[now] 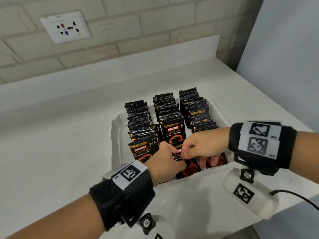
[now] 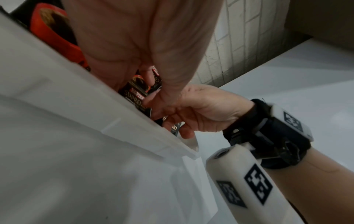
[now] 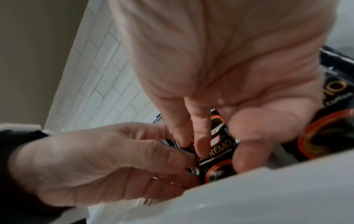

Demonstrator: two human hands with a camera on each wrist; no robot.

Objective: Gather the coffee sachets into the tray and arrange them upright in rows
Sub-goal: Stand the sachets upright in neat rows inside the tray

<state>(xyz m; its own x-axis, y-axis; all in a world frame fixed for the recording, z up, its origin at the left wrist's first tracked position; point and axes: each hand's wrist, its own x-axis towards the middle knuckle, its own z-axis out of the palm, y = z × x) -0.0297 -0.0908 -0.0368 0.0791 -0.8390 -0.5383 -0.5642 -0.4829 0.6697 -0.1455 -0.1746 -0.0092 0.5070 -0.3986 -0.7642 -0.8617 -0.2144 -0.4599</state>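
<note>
A white tray (image 1: pixel 115 140) sits on a white counter (image 1: pixel 60 144) against a pale brick wall (image 1: pixel 120 23) that carries a wall socket (image 1: pixel 65 27). Inside the tray, black Kopiko Supremo coffee sachets (image 1: pixel 168 111) stand upright in three rows running away from the person, their serrated top edges up. Both hands meet at the near end of the middle row. The left hand (image 1: pixel 166 161) reaches in from the near left, its fingers curled round the left edge of the front sachet (image 1: pixel 178 156), which stands just in front of the middle row with its printed face toward the person. The right hand (image 1: pixel 202 145) comes in from the right, thumb and forefinger pinching the same sachet near its top, so the packet lies between the two hands, its lower part with the red cup picture showing beneath them. In the right wrist view the right-hand fingertips (image 3: pixel 201 148) press on the sachet's printed face while the thumb lies in front of it, just above the near tray wall. The other right-hand fingers hang down over another sachet (image 1: pixel 218 159) leaning at the near end of the right row; whether they touch it cannot be told. Both wrists wear black straps with white marker tags.
</note>
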